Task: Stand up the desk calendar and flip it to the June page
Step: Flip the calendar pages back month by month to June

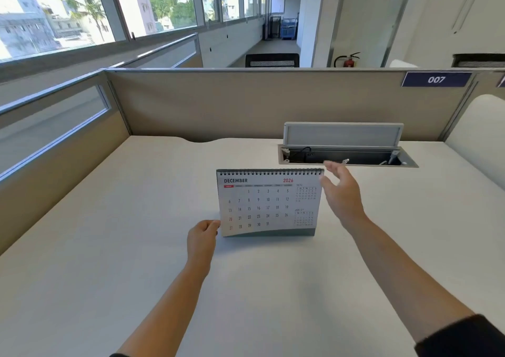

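A white spiral-bound desk calendar (269,202) stands mid-surface showing December. The left hand (202,237) pinches its near-left corner; the right hand (341,192), fingers released, hovers by the top-right binding. Flipping to June apparently comes next.

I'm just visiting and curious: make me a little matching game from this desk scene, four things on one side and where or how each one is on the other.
Things:
1. desk calendar
2. left hand
3. right hand
4. cable box lid

States:
A. open, fingers spread, by the calendar's top right corner
B. propped up at the back of the desk
C. standing, showing December
D. pinching the calendar's lower left corner

Pairs: 1-C, 2-D, 3-A, 4-B
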Demonstrator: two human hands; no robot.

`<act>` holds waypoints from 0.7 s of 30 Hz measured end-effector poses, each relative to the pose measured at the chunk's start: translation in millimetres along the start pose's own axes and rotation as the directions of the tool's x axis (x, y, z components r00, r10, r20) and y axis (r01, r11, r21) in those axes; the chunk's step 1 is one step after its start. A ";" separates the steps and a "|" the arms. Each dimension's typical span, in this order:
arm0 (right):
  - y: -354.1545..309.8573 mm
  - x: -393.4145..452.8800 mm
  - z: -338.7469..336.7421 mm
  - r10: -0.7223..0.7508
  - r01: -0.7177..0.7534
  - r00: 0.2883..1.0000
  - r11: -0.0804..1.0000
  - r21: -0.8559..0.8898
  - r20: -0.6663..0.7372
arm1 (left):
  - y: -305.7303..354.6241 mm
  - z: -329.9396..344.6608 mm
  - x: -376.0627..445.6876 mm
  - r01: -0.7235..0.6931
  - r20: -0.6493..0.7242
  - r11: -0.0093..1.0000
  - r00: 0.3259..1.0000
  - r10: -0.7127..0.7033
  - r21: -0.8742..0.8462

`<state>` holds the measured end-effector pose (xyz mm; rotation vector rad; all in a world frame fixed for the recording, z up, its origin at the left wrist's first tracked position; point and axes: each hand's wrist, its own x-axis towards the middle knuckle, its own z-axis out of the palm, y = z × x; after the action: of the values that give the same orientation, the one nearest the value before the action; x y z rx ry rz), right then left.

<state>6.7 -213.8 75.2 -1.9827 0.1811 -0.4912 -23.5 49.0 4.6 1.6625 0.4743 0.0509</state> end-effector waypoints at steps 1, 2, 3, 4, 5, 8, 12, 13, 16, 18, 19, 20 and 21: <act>9.3 -6.5 1.0 0.045 -0.044 0.999 0.999 0.009 -0.020 | 1.5 -0.7 -0.4 -0.001 0.001 1.000 1.000 0.001 -0.005; 18.0 -14.3 2.0 0.082 -0.082 0.996 0.997 0.005 -0.032 | 4.3 -1.1 -1.7 -0.001 0.019 1.000 1.000 0.002 -0.025; 25.8 -23.5 2.8 0.098 -0.099 0.994 0.995 -0.017 -0.042 | 7.5 -1.8 -3.8 0.002 0.055 0.998 0.998 0.001 -0.055; 31.5 -33.8 4.0 0.081 -0.084 0.996 0.995 -0.052 -0.047 | 11.0 -3.1 -5.8 0.009 0.105 0.996 0.995 0.000 -0.091; 35.1 -44.5 5.2 0.032 -0.035 0.999 0.995 -0.091 -0.039 | 14.1 -5.0 -7.9 0.018 0.160 0.991 0.987 0.003 -0.132; 31.3 -74.4 11.4 -0.202 0.226 0.969 0.956 -0.188 0.140 | 22.5 -13.3 -14.0 0.051 0.306 0.977 0.952 0.015 -0.205; 7.6 -93.7 21.0 -0.423 0.588 0.767 0.763 -0.267 0.483 | 30.0 -21.5 -21.4 0.121 0.452 0.952 0.892 0.020 -0.282; 1.5 -94.5 24.1 -0.422 0.625 0.729 0.731 -0.274 0.539 | 31.8 -22.3 -23.3 0.131 0.472 0.945 0.881 0.028 -0.301; -12.6 -90.9 32.4 -0.389 0.672 0.659 0.688 -0.273 0.643 | 37.6 -22.9 -28.6 0.156 0.540 0.924 0.840 0.062 -0.348; -17.9 -86.9 35.9 -0.390 0.686 0.644 0.675 -0.271 0.658 | 39.8 -22.8 -31.8 0.173 0.587 0.913 0.805 0.085 -0.370; -20.1 -84.5 36.6 -0.386 0.683 0.646 0.677 -0.273 0.658 | 39.9 -22.9 -32.5 0.180 0.602 0.908 0.793 0.095 -0.379; -22.1 -82.3 37.0 -0.376 0.677 0.649 0.681 -0.278 0.661 | 39.4 -23.0 -32.7 0.184 0.611 0.904 0.786 0.100 -0.385; -23.5 -80.2 37.1 -0.360 0.671 0.650 0.685 -0.283 0.669 | 38.9 -23.1 -33.0 0.188 0.615 0.903 0.782 0.101 -0.386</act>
<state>-52.5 -145.5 61.3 -2.6299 -0.7808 -0.1916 -49.9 56.9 53.4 1.1308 -0.0207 -0.4041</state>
